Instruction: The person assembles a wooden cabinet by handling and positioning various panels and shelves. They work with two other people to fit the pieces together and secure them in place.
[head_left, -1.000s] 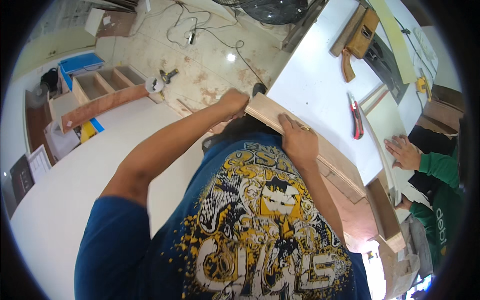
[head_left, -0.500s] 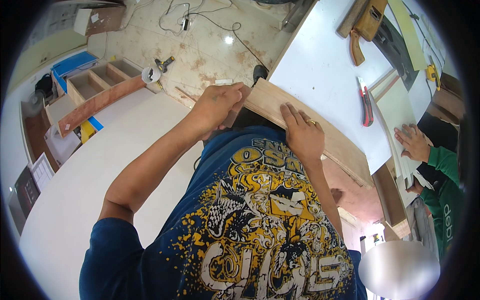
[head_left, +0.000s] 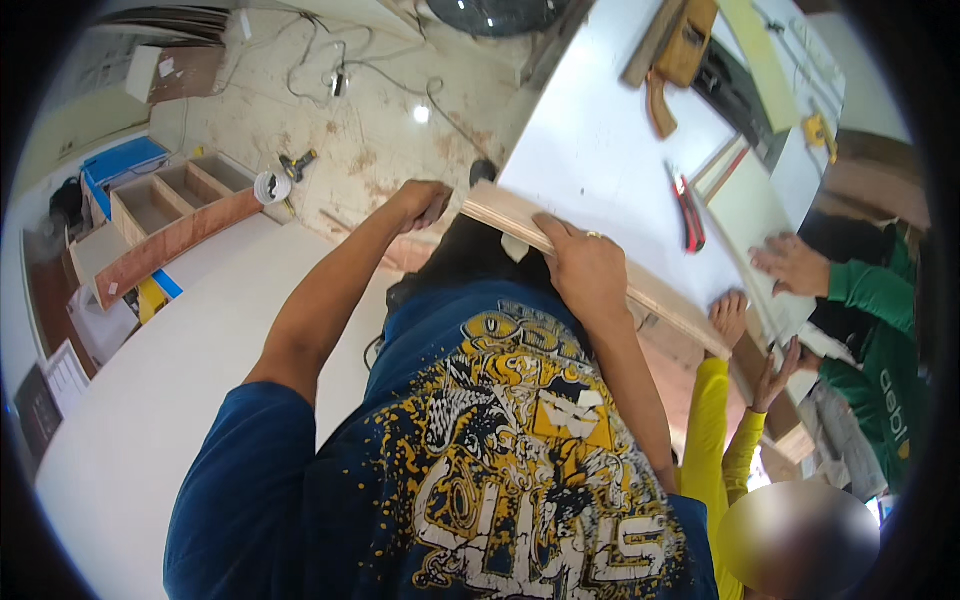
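Note:
A long plywood board (head_left: 500, 213) with layered edges lies along the near edge of the white-topped table (head_left: 590, 130). My right hand (head_left: 590, 270) grips it near its left end, fingers bent over the edge. Off the board's left end, my left hand (head_left: 425, 205) is closed in the air. Whatever it may hold is hidden. A co-worker in yellow sleeves has one hand (head_left: 730, 318) on the board's right end and the other (head_left: 775, 375) raised beside it.
On the table lie a red utility knife (head_left: 688, 212), a wooden hand plane (head_left: 690, 42) and a yellow tape measure (head_left: 820, 137). A green-sleeved co-worker's hand (head_left: 795, 265) rests on a pale panel. At left are a white surface (head_left: 180, 400), a compartmented wooden box (head_left: 180, 250) and a drill (head_left: 298, 165).
My left hand has moved left, away from the board's end; the flat brown piece it held no longer shows clearly. My right hand has shifted slightly left. The yellow-sleeved person has come into view.

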